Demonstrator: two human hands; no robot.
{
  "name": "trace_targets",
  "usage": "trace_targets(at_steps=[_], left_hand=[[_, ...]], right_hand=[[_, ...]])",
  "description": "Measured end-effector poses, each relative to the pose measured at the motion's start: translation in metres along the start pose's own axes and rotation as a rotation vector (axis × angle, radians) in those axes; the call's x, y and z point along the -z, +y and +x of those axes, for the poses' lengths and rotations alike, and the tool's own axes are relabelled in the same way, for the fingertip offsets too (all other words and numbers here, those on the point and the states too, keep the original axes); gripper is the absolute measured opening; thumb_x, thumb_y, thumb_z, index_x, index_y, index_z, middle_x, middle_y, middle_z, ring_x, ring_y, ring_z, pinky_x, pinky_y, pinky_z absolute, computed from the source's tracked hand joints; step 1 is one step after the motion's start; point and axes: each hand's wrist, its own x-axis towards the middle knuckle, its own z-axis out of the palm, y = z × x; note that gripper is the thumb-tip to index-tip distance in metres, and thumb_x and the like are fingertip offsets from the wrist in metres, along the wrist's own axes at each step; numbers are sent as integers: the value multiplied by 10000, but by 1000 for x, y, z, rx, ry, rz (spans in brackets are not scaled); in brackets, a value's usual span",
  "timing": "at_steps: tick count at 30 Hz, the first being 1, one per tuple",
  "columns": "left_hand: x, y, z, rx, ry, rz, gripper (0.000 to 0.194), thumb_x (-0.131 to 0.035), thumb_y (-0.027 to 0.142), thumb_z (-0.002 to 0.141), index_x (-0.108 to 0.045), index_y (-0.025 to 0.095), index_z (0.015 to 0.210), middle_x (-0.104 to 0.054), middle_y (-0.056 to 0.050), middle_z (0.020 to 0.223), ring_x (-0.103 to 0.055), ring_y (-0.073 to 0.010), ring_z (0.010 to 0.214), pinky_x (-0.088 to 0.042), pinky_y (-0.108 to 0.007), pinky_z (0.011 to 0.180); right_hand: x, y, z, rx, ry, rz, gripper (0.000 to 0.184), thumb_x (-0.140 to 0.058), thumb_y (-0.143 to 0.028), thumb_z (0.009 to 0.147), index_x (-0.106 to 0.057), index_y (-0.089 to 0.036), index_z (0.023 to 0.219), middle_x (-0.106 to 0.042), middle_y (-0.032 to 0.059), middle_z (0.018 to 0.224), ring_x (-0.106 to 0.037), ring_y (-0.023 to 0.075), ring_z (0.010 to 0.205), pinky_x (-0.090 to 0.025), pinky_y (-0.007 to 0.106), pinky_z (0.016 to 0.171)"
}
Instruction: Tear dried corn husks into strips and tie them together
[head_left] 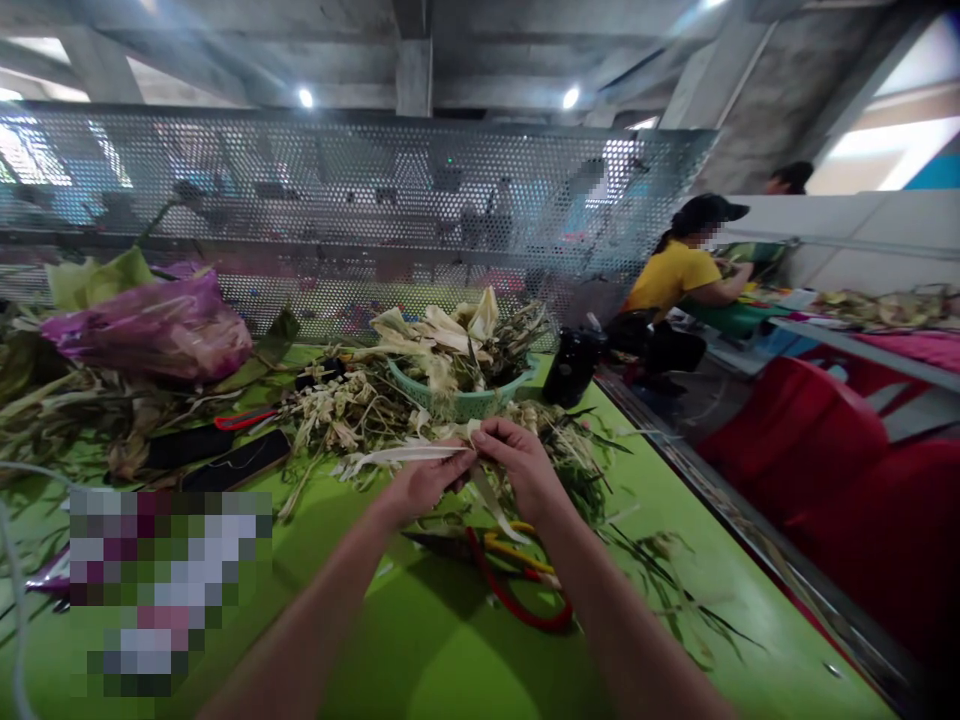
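Note:
Over the green table, my left hand (431,482) and my right hand (517,458) meet at the fingertips, pinching pale strips of dried husk (405,453). One strip sticks out leftward past my left hand, and another strip (495,505) hangs down between the hands. Below them lies a pair of scissors (551,618) with red and yellow handles, its blades pointing left and partly behind the hanging strip. Just beyond my hands stands a green plastic basket (465,403), heaped with dried husks (450,335).
A black jar (573,368) stands right of the basket. Leftward are a red cutter (246,418), a dark phone-like slab (236,462) and a purple plastic bag (157,330). Dried stalks litter the green tabletop (420,650). A perforated metal screen (337,220) rises behind; a person in yellow (671,275) sits rightward, near red chairs (810,440).

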Motion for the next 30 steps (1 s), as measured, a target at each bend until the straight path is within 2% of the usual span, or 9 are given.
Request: trace_targets(at_steps=[5,9,12,15,18,21,23,26,30], left_hand=[[1,7,0,-32,-41,16,277,-624,411,774,-596,178,627,-494,1,586,-396,-119,568,-295,-247,542],[2,6,1,38,109,-227,243,-635,409,769,-606,170,734,-531,7,654,-453,-102,598,-357,-211,565],[4,2,2,53,211,-380,250,-655,411,755,-591,169,768,-521,23,662,-459,-77,583,-382,-182,556],[7,0,3,63,218,-444,260,-679,402,737,-587,161,770,-507,29,656,-460,-62,568,-397,-165,540],[7,3,2,74,193,-468,253,-689,381,731,-603,151,792,-522,26,651,-474,-58,555,-408,-159,530],[7,8,1,90,165,-510,267,-676,378,743,-641,143,863,-562,10,661,-478,-55,526,-404,-161,497],[8,11,1,80,164,-550,270,-653,376,766,-654,138,894,-579,4,648,-483,-55,508,-409,-163,490],[11,11,2,52,209,-608,240,-640,356,783,-651,140,885,-624,-14,674,-563,-80,564,-479,-194,580],[13,5,6,30,313,-671,208,-689,322,741,-632,144,833,-684,-41,849,-645,-122,704,-523,-269,751]], right_hand=[[-3,7,2,-42,-3,-13,265,-715,-407,697,-572,-185,668,-546,-27,579,-474,107,525,-384,232,514],[-3,6,-1,-85,7,72,270,-667,-438,752,-566,-192,708,-510,-36,585,-434,94,503,-387,220,489],[-2,3,-2,-71,-49,97,244,-687,-401,749,-569,-189,727,-509,-38,606,-431,85,525,-398,211,520],[-2,2,-1,-73,-59,61,258,-719,-384,715,-552,-187,706,-481,-53,556,-383,71,482,-340,197,479],[-3,5,2,-70,-35,4,289,-711,-419,704,-534,-192,698,-503,-48,574,-398,81,484,-330,212,474],[-3,9,4,22,23,-129,281,-695,-428,711,-535,-197,708,-525,-36,606,-436,104,524,-348,228,502],[-2,9,4,122,73,-219,241,-683,-407,728,-573,-202,794,-581,-12,701,-500,133,618,-393,245,571],[0,3,1,251,120,-337,208,-625,-384,788,-615,-216,910,-625,26,869,-547,172,791,-426,277,709],[-3,-2,-3,258,32,-416,188,-619,-370,792,-639,-211,891,-620,25,848,-544,179,796,-427,285,730]])
